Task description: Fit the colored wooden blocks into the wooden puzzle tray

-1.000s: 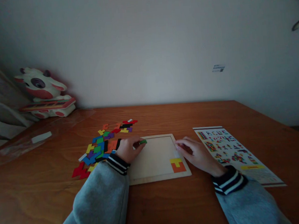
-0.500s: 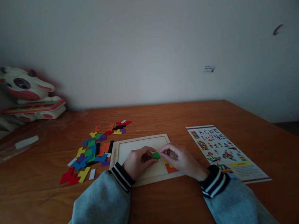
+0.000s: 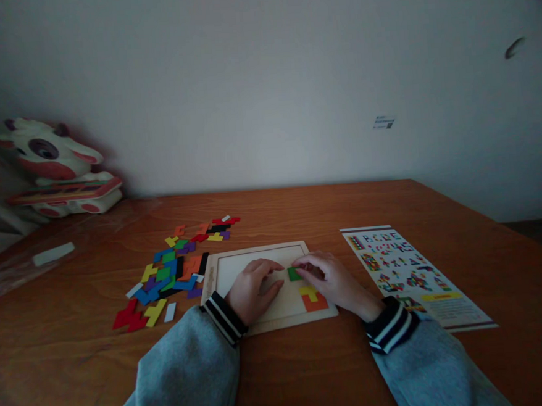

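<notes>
Over the wooden puzzle board (image 3: 224,274), my right hand (image 3: 328,279) pinches a green puzzle piece (image 3: 294,274) between thumb and fingers. Its full shape is partly hidden by the fingertips. My left hand (image 3: 257,290) hovers over the middle of the board, thumb and fingers apart, with nothing between them. In the board's lower right corner lie a yellow piece (image 3: 309,292) and an orange piece (image 3: 316,303), fitted against each other and partly covered by my right hand.
Left of the board, many coloured pieces (image 3: 163,274) lie loosely spread on the wooden table (image 3: 306,374). A printed pattern sheet (image 3: 415,273) lies to the right. A cow-shaped toy keyboard (image 3: 66,191) stands at the back left, near a white strip (image 3: 53,254).
The green piece has passed from between both hands to my right hand alone and moved slightly right. My left hand has let go and its fingers have spread.
</notes>
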`<state>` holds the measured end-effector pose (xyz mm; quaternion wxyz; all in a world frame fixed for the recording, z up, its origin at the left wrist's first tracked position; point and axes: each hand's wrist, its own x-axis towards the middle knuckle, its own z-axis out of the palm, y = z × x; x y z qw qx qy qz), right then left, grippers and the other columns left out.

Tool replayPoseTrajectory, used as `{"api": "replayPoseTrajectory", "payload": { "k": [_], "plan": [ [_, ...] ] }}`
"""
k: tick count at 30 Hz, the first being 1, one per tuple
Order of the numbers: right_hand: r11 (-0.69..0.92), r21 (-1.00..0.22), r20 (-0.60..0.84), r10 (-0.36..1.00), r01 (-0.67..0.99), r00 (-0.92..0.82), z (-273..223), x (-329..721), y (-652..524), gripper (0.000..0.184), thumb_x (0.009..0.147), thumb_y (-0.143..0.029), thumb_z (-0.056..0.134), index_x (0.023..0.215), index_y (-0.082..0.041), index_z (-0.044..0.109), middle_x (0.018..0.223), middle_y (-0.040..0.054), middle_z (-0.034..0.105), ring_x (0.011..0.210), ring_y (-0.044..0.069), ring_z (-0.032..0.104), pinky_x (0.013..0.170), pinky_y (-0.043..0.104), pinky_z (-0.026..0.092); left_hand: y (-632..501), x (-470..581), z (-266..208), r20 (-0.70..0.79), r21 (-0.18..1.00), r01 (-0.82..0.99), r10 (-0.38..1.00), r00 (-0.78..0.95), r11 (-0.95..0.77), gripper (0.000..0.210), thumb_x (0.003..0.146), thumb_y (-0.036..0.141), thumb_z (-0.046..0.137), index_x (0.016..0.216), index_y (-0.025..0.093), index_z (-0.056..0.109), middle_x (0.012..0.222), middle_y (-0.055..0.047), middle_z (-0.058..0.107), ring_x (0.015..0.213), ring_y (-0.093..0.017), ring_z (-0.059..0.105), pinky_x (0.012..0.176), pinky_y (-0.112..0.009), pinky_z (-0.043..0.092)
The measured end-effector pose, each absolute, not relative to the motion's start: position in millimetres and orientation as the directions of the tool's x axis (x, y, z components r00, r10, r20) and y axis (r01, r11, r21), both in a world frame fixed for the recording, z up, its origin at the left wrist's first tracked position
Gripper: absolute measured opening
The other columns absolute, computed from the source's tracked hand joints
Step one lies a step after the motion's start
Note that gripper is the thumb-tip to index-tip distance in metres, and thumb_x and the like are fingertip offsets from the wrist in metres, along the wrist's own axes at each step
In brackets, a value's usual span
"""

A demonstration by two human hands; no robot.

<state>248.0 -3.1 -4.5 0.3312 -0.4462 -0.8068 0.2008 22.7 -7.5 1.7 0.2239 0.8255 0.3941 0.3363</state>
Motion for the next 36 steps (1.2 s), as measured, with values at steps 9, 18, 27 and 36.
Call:
{"api": "replayPoseTrajectory", "payload": {
  "k": [9,18,27,36],
  "plan": [
    [0.472,-0.576,0.336,0.881,0.667,-0.332,-9,246,-2,0.015,0.091,-0.032,0.060,0.098,-0.025,0.071,0.099,0.0047,0.063,0.098,0.021,0.060,0.089,0.038,0.045,-6,21,-5,0.408,0.585,0.475,0.745,0.527,-0.657,0.019,0.087,0.017,0.058,0.105,0.019,0.064,0.107,-0.008,0.063,0.102,-0.021,0.059,0.094,-0.037,0.049],
    [0.461,-0.669,0.214,0.871,0.583,-0.443,-2,263,0,0.015,0.087,-0.030,0.066,0.100,-0.025,0.072,0.108,0.0043,0.060,0.101,0.020,0.058,0.091,0.035,0.045,-2,19,-11,0.377,0.571,0.529,0.773,0.510,-0.628,0.018,0.087,0.020,0.058,0.104,0.018,0.064,0.111,-0.011,0.060,0.105,-0.023,0.058,0.095,-0.040,0.048],
    [0.488,-0.681,0.257,0.857,0.546,-0.446,0,265,-1,0.023,0.097,-0.033,0.049,0.095,-0.022,0.069,0.102,0.0061,0.062,0.095,0.019,0.060,0.085,0.034,0.048,-2,19,-11,0.380,0.573,0.527,0.773,0.508,-0.628,0.017,0.088,0.022,0.058,0.103,0.020,0.065,0.111,-0.010,0.060,0.104,-0.023,0.058,0.094,-0.041,0.048],
    [0.532,-0.613,0.322,0.844,0.584,-0.430,-1,262,-2,0.018,0.096,-0.031,0.051,0.097,-0.022,0.067,0.097,0.0046,0.064,0.093,0.018,0.060,0.085,0.034,0.046,-2,19,-14,0.401,0.545,0.533,0.760,0.512,-0.647,0.017,0.089,0.020,0.056,0.103,0.020,0.065,0.111,-0.010,0.060,0.104,-0.023,0.057,0.095,-0.041,0.048]
  ]
}}
